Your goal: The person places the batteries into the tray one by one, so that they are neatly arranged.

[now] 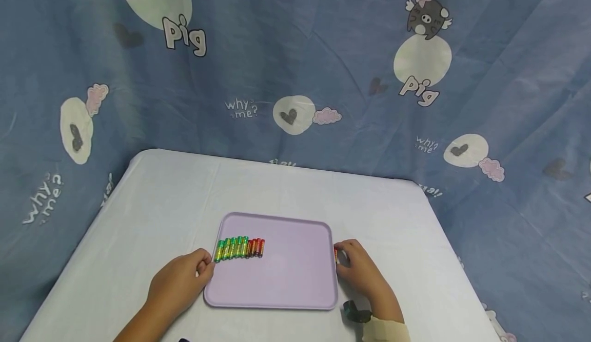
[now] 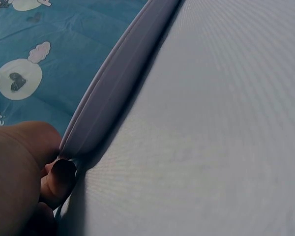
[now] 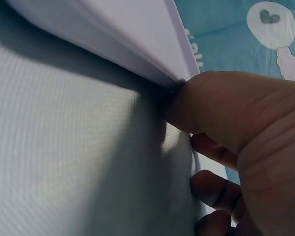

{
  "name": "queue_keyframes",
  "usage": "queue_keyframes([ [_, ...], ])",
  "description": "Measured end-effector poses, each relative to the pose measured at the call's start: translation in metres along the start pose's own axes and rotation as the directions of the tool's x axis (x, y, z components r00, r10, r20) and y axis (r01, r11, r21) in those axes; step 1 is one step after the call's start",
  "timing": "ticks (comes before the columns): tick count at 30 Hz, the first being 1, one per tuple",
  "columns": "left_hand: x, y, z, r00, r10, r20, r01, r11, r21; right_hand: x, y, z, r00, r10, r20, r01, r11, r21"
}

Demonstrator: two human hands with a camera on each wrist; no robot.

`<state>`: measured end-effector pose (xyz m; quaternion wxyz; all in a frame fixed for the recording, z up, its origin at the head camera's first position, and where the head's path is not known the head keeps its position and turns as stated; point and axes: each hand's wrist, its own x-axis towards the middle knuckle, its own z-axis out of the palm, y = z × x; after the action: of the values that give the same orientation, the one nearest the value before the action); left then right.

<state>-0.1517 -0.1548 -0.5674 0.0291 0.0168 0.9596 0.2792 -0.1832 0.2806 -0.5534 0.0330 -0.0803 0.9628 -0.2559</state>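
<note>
A lilac tray (image 1: 295,280) lies on the white table. Green batteries (image 1: 233,248) and red batteries (image 1: 256,248) stand side by side in one row near its left rim. My left hand (image 1: 182,280) is at the tray's left side, thumb and curled fingers meeting its edge; the left wrist view shows them at the tray wall (image 2: 103,93). At the right rim my right hand (image 1: 362,270) holds a red battery (image 1: 335,255) between thumb and forefinger. In the right wrist view the thumb (image 3: 206,101) lies against the tray edge, and the battery is hidden.
A dark curved object (image 1: 355,312) is by the right wrist. A small dark thing (image 1: 183,340) shows at the bottom edge of the head view. White cloth covers the table (image 1: 277,183), and a blue patterned curtain (image 1: 258,65) hangs behind it.
</note>
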Motion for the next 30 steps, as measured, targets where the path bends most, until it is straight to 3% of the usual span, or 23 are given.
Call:
queue_keyframes([
  [24, 0.001, 0.000, 0.000, 1.000, 0.004, 0.002, -0.004, 1.000, -0.005, -0.001, 0.002, -0.006, 0.998, 0.059, -0.038, -0.058, 0.997, 0.041],
  [30, 0.001, 0.001, 0.000, 1.000, 0.001, 0.012, -0.001, 1.000, -0.007, 0.000, -0.003, -0.009, 0.997, 0.026, -0.079, -0.024, 0.999, 0.029],
])
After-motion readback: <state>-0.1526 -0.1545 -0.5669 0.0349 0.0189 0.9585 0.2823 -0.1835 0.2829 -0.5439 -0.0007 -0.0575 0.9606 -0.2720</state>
